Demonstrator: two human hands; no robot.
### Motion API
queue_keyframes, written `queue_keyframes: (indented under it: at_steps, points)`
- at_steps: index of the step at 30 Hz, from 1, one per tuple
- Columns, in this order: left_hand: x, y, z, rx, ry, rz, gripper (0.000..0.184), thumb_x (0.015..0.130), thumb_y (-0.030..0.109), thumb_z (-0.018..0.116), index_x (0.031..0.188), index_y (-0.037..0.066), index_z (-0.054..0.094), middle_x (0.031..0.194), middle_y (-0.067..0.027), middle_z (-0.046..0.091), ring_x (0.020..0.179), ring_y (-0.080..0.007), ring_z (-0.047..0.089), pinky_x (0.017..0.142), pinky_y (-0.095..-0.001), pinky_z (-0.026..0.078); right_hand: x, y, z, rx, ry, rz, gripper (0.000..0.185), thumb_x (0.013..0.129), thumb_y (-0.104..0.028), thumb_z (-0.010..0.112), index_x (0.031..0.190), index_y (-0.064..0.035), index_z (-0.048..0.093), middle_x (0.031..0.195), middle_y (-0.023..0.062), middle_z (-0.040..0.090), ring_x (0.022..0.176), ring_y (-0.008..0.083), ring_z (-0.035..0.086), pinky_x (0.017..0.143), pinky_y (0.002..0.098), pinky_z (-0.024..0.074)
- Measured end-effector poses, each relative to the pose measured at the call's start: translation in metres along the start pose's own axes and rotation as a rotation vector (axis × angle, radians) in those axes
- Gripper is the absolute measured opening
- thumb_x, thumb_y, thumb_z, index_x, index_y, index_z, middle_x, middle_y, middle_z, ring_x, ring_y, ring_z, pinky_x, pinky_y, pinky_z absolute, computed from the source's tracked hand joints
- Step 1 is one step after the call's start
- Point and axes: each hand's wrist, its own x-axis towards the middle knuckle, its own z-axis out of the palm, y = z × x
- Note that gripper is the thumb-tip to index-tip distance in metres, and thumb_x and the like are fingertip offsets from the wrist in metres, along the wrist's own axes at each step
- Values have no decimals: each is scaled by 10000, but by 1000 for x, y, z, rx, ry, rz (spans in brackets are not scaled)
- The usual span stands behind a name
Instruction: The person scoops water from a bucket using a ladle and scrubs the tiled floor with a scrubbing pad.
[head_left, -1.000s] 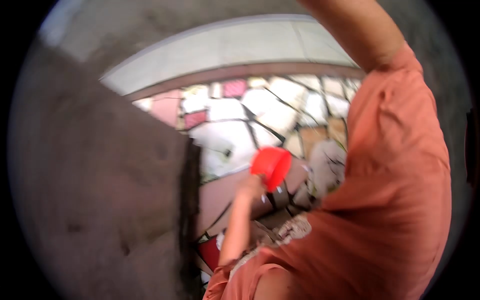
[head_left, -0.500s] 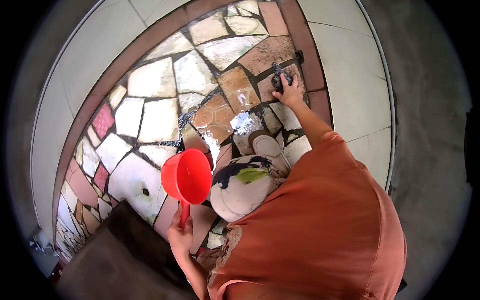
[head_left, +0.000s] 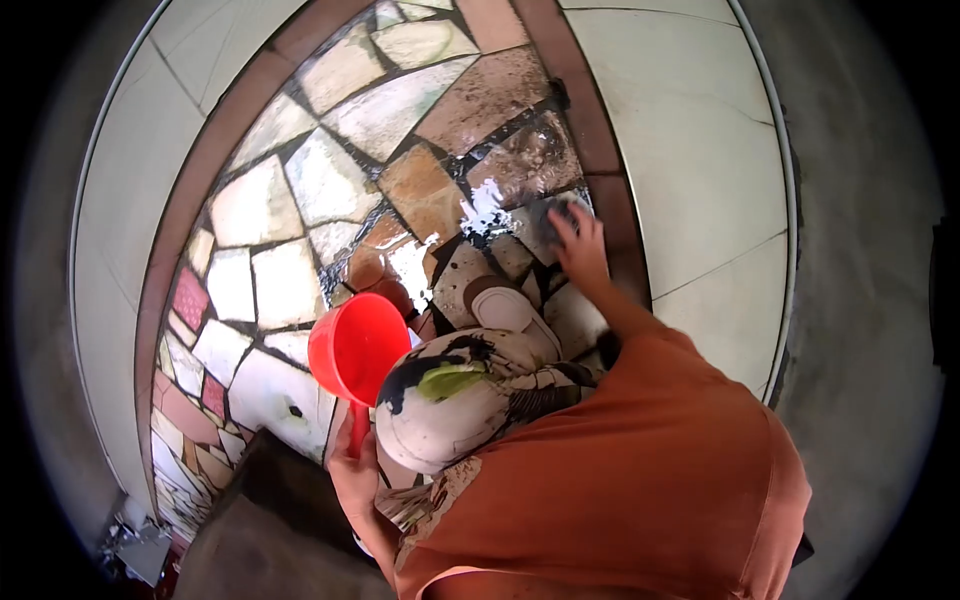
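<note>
A red plastic dipper (head_left: 360, 345) is held by its handle in my left hand (head_left: 354, 462), its round cup tilted so the inside shows. Farther right, my right hand (head_left: 580, 240) presses a dark scouring pad (head_left: 552, 220) onto the wet stone floor (head_left: 425, 190) close to the reddish border. The pad is partly hidden by my fingers and slightly blurred. Shiny water lies on the stones between the two hands. What the dipper holds, if anything, cannot be made out.
My patterned trouser knee (head_left: 440, 400) and a light shoe (head_left: 502, 308) are between my arms. A dark block (head_left: 270, 520) stands at the lower left. Pale tiled ledges (head_left: 690, 150) run round the stone floor. Small items (head_left: 140, 550) lie at the far lower left.
The view has swung round to the stone floor. Since half a second ago, my right hand has moved the pad nearer my body along the border. The dipper stays in my left hand.
</note>
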Motion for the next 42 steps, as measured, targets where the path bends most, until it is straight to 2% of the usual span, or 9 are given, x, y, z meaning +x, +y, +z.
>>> queue_keyframes:
  at_steps: [3, 9, 12, 17, 25, 32, 34, 40, 42]
  points:
    - [7, 5, 6, 45, -23, -26, 418, 872, 10, 572, 1285, -28, 520, 1134, -119, 641, 1003, -134, 580, 901, -257, 435, -37, 12, 35, -79, -80, 52, 648, 661, -69, 743, 1262, -222, 556, 1226, 124, 491, 1044, 374, 454, 900, 467, 410]
    - [6, 23, 8, 13, -70, -22, 432, 865, 6, 576, 1291, -27, 512, 1204, -147, 616, 1074, -145, 567, 935, -274, 422, 145, 28, 54, -30, 206, 161, 565, 704, -46, 693, 1243, -159, 570, 1217, 152, 499, 1042, 390, 439, 900, 444, 401]
    - [3, 23, 5, 76, -24, 5, 430, 867, 14, 578, 1292, -11, 518, 1192, -150, 623, 1065, -151, 573, 932, -280, 426, 117, 7, 14, 17, 268, 97, 567, 736, -85, 706, 1273, -185, 553, 1231, 152, 484, 1054, 377, 444, 904, 442, 393]
    - [3, 31, 10, 97, 25, -6, 428, 867, 25, 579, 1290, -4, 522, 1162, -158, 636, 1036, -158, 591, 917, -286, 437, -14, 17, 34, -113, -56, 106, 577, 724, -91, 712, 1270, -194, 558, 1226, 143, 472, 1056, 365, 443, 917, 447, 389]
    - [-1, 14, 10, 116, 37, 17, 424, 861, 32, 585, 1283, 22, 540, 1135, -139, 649, 1024, -158, 595, 914, -289, 434, 124, 2, 34, 43, 215, 97, 521, 703, -29, 654, 1208, -143, 594, 1178, 154, 510, 1012, 377, 452, 897, 458, 392]
    - [-9, -11, 13, 21, 57, -53, 422, 854, 38, 606, 1272, 27, 549, 1050, -130, 669, 948, -136, 592, 878, -291, 455, 27, -86, 69, 340, -395, -554, 484, 688, -48, 620, 1146, -205, 603, 1165, 56, 513, 1018, 341, 463, 890, 413, 432]
    - [-10, -13, 15, 27, 54, -21, 421, 847, 38, 609, 1265, 24, 553, 1027, -130, 672, 914, -133, 592, 852, -285, 464, 30, -84, 106, 275, -401, -699, 422, 714, -37, 601, 1101, -203, 623, 1134, 50, 527, 1012, 338, 465, 871, 392, 446]
    - [-24, -13, 8, -41, 84, -94, 436, 849, 50, 590, 1280, 17, 536, 998, -113, 659, 845, -109, 562, 810, -262, 459, 101, -43, 67, 155, -65, -178, 425, 714, -13, 585, 1105, -176, 623, 1121, 66, 529, 956, 327, 472, 777, 395, 461]
    - [-21, -10, 11, -43, 91, -88, 444, 850, 48, 582, 1288, 4, 524, 1046, -126, 661, 901, -117, 580, 840, -263, 454, 88, -67, 59, 174, -93, -276, 411, 724, -27, 587, 1101, -186, 627, 1117, 64, 527, 950, 326, 475, 779, 390, 468]
